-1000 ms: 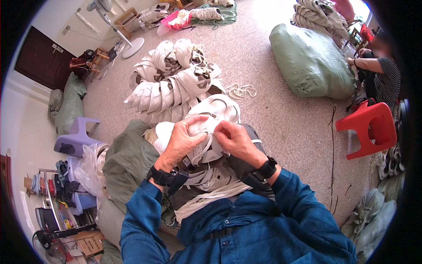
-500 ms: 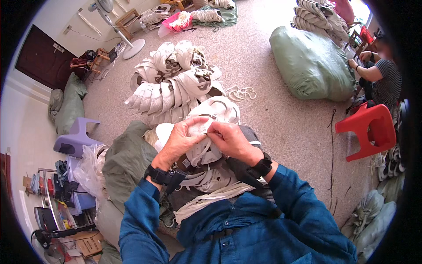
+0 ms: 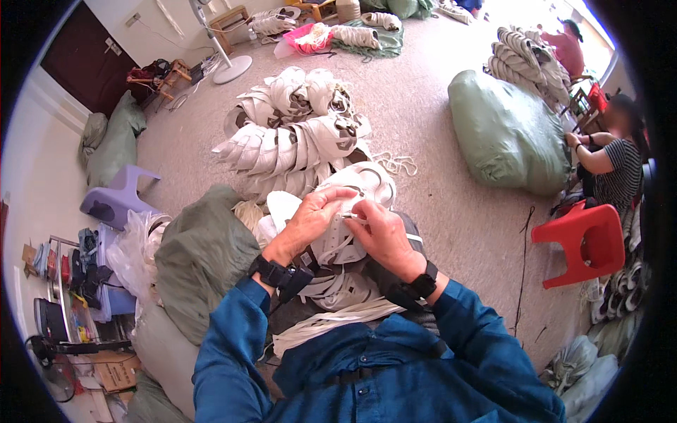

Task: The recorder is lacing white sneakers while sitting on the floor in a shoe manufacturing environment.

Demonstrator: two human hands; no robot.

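A white shoe upper [image 3: 328, 244] with a row of eyelets rests over my lap. My left hand [image 3: 309, 224] closes on its edge, thumb and fingers together. Just to the right, my right hand [image 3: 384, 238] pinches a white shoelace [image 3: 348, 216], and its short end sticks out between the fingertips. Beyond my hands lies another white upper [image 3: 368, 180] with round openings. More uppers [image 3: 344, 290] and a bundle of flat cream laces [image 3: 331, 328] lie across my lap, close to my body.
Nested white uppers [image 3: 289, 151] are heaped on the floor ahead. A large green sack [image 3: 504, 134] stands to the right, with a seated person [image 3: 613, 158] handling it. Nearby are a red stool [image 3: 582, 243], a purple stool [image 3: 123, 197] and dark green cloth [image 3: 204, 250].
My right hand has drawn slightly away from my left, and the lace end now shows in its pinch. My left hand stays on the upper. The whole view has shifted a little.
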